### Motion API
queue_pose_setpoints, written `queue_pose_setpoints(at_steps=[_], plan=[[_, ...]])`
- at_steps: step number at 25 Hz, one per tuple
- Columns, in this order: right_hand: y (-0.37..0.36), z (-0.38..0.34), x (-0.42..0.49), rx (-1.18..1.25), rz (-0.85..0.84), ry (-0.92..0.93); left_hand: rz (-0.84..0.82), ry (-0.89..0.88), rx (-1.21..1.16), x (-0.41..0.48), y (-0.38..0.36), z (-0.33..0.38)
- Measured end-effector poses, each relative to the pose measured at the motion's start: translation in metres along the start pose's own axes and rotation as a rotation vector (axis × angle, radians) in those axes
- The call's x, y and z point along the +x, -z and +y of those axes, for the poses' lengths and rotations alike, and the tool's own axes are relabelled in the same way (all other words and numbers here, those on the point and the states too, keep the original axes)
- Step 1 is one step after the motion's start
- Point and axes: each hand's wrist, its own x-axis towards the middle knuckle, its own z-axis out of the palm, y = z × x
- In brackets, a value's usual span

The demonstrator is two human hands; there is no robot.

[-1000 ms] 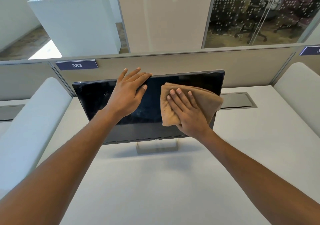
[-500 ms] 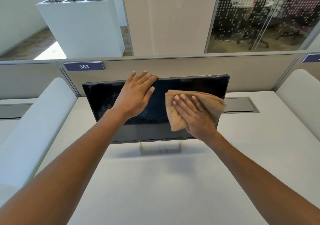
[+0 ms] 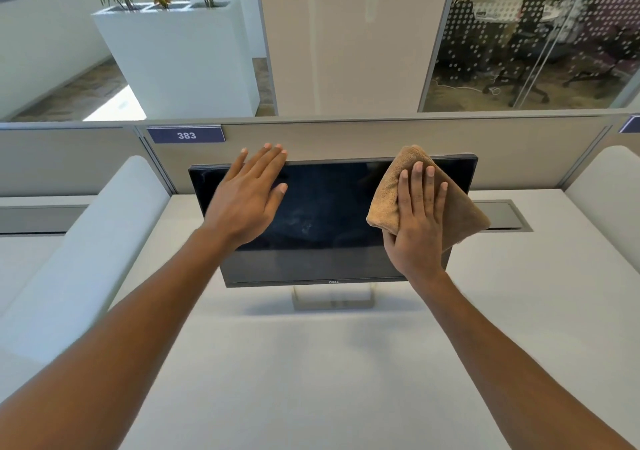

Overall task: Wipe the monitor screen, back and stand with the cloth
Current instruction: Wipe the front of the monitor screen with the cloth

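Wiping the screen, upper right corner.
Right hand point(image 3: 417, 221) flat, fingers straight, presses cloth point(image 3: 462, 212) on monitor point(image 3: 322, 214); left hand point(image 3: 247, 200) spread at top edge, should brace; use light overlapping strokes.

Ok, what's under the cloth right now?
The cloth lies against the upper right of the monitor screen, pressed by the flat right hand. The glass beneath is covered, so its state cannot be seen; smudges show at mid-screen.

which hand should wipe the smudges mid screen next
Right, probably. The right hand presses the cloth flat on the monitor's right side, beside the smudges. The left hand is bare, open fingers at the top edge, seemingly steadying it.
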Motion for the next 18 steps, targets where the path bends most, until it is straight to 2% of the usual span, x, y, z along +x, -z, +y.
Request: queue_pose_setpoints(at_steps=[3, 11, 18], plan=[[-0.008, -0.015, 0.002, -0.001, -0.008, 0.062, 0.019, 0.091, -0.019, -0.023, 0.009, -0.034], [-0.023, -0.083, 0.014, 0.046, -0.065, 0.201, 0.040, 0.080, -0.154, -0.023, 0.008, -0.042], [-0.047, -0.122, -0.009, 0.013, -0.307, 0.596, 0.045, 0.096, -0.195, -0.023, 0.008, -0.044]])
